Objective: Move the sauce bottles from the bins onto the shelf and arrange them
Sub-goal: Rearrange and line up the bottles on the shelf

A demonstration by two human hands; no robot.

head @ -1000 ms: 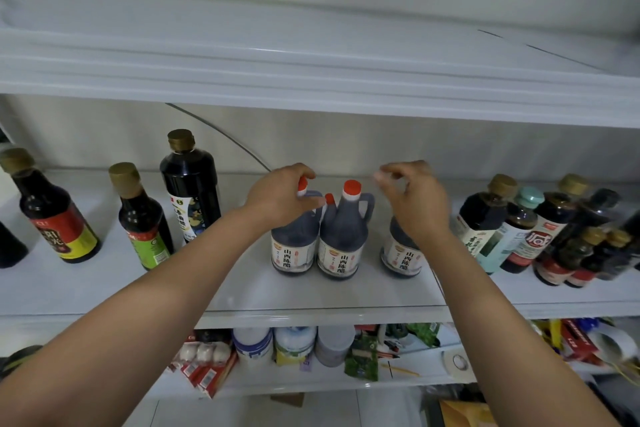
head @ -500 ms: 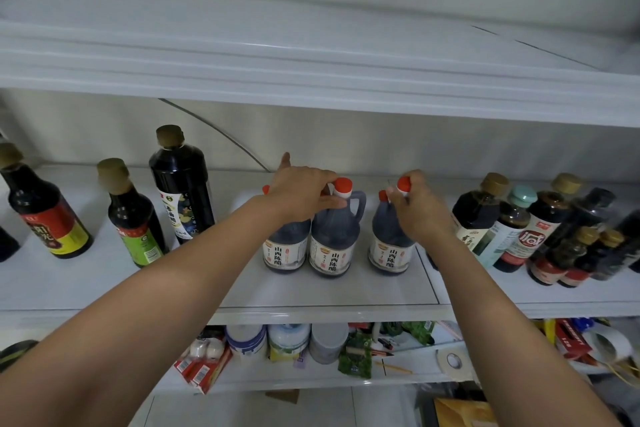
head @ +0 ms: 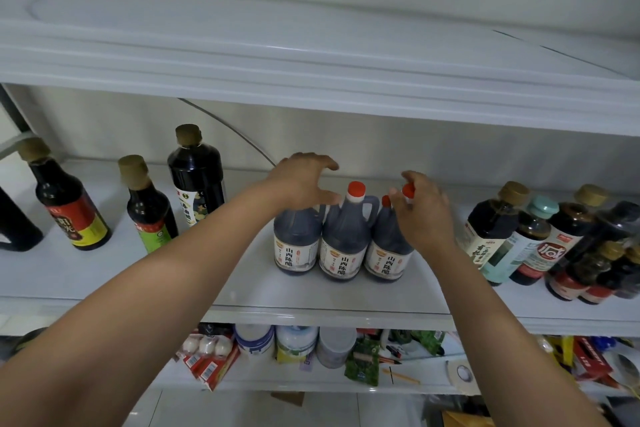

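Observation:
Three dark vinegar jugs with red caps and white labels stand side by side on the white shelf (head: 311, 295): a left jug (head: 296, 246), a middle jug (head: 344, 239) and a right jug (head: 386, 246). My left hand (head: 304, 180) hovers over the left jug with its fingers spread, hiding that jug's cap and gripping nothing. My right hand (head: 422, 211) pinches a red cap (head: 408, 189) just behind the right jug. The bottle under that cap is hidden by my hand.
Three tall dark bottles with tan caps (head: 74, 215) (head: 149, 215) (head: 195, 180) stand at the left. A tight cluster of several sauce bottles (head: 491, 232) fills the right. An upper shelf (head: 311, 55) hangs close overhead. Jars and packets (head: 294, 343) sit on the shelf below.
The right-hand jugs have slid left against the middle jug. My left hand has let go of the left jug's top and spread its fingers.

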